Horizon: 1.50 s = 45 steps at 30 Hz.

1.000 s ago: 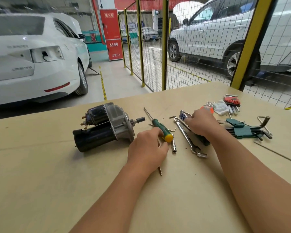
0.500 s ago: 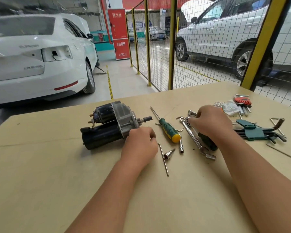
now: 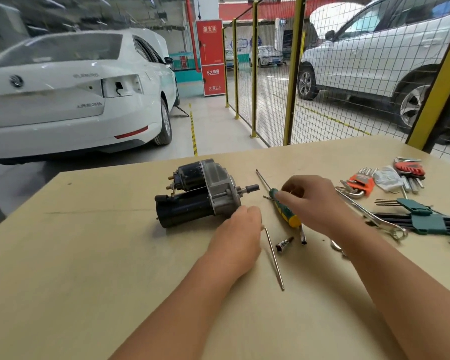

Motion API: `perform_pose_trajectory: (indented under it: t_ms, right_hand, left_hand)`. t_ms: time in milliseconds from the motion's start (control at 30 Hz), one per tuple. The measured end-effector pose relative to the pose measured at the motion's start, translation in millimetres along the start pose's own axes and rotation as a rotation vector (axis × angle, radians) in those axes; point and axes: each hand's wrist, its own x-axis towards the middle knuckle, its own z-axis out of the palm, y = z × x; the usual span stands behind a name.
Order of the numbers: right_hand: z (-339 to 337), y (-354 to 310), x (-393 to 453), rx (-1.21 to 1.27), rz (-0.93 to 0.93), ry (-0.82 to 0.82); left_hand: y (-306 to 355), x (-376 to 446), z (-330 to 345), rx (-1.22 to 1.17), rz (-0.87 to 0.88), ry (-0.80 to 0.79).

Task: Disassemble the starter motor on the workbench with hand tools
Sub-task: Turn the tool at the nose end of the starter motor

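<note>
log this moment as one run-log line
left hand: at starter motor | right hand: over screwdriver, no clear grip | motor: lying on workbench, assembled

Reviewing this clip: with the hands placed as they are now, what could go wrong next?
1. The black and silver starter motor lies unclamped on the tan wooden workbench, steadied only by the left hand; it may roll under tool force.
2. The right hand reaching over the green and yellow screwdriver could knock the small loose socket.

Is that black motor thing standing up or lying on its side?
Lying on its side. The starter motor rests lengthwise on the workbench, its shaft pointing sideways toward the screwdriver.
</note>
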Motion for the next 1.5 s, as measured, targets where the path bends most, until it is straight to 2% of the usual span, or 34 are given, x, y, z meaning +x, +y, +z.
perform_pose_trajectory:
  t_ms: [100,200,367,467,533,567,600,667,733,867,967,1167,1333,1433,1500]
  right_hand:
    - [4.1,-14.6,-9.8,0.112,-0.075,-0.168]
    - [15.1,-32.0,-24.0,0.209,-0.138,-0.408]
    - [29.8,-45.0,-36.5,0.587,-0.029,-0.594]
    - [27.0,-44.5,-34.0,0.712,0.019,-0.521]
    - [20.8,-43.6,-28.8,0.804,0.034,-0.36]
    - [17.7,-41.9,-26.2,0.863,0.05,-0.284]
    - [16.7,-38.7,-23.9,0.909,0.07,-0.219]
    - [17.3,-32.7,-21.4,0.955,0.111,-0.144]
    - [23.5,-29.0,-21.1,0.997,0.139,-0.121]
    - [37.0,-23.0,-23.2,1.07,0.207,-0.155]
    - [42.9,-21.3,-25.4,1.092,0.184,-0.146]
    - [49.7,-33.8,-25.7,1.09,0.053,0.039]
    - [65.7,-49.5,-29.5,1.01,0.018,-0.116]
    - [68.3,-56.3,-27.5,0.828,0.001,-0.154]
    - [62.7,-55.2,-23.4,0.702,0.005,-0.18]
  left_hand:
    - [-17.0,-10.3,-13.8,-0.308,-0.089,0.23]
    - [-32.4,-18.2,-26.5,-0.447,-0.16,0.487]
    - [-26.8,-20.0,-31.8,-0.521,-0.098,0.652]
    - [-35.1,-20.7,-40.4,-0.323,0.016,0.826]
    - [-53.5,-15.7,-50.0,-0.111,-0.062,0.933]
    - [-64.5,-12.4,-54.8,-0.068,-0.159,0.916]
    - [-76.8,-9.8,-58.3,-0.059,-0.254,0.83]
    - [-97.8,-6.4,-59.2,-0.137,-0.316,0.56]
    - [-113.1,-5.7,-54.4,-0.268,-0.243,0.398]
    - [-135.4,-0.8,-55.0,-0.297,-0.12,0.297]
    - [-149.5,1.5,-64.9,-0.318,-0.071,0.211]
    - [-178.1,-7.3,-82.1,-0.4,-0.061,0.129]
    - [-194.3,-23.2,-98.9,-0.425,-0.073,0.084]
    - [-181.7,-29.9,-93.8,-0.429,-0.084,0.268]
    - [-164.0,-27.8,-80.8,-0.411,-0.159,0.411]
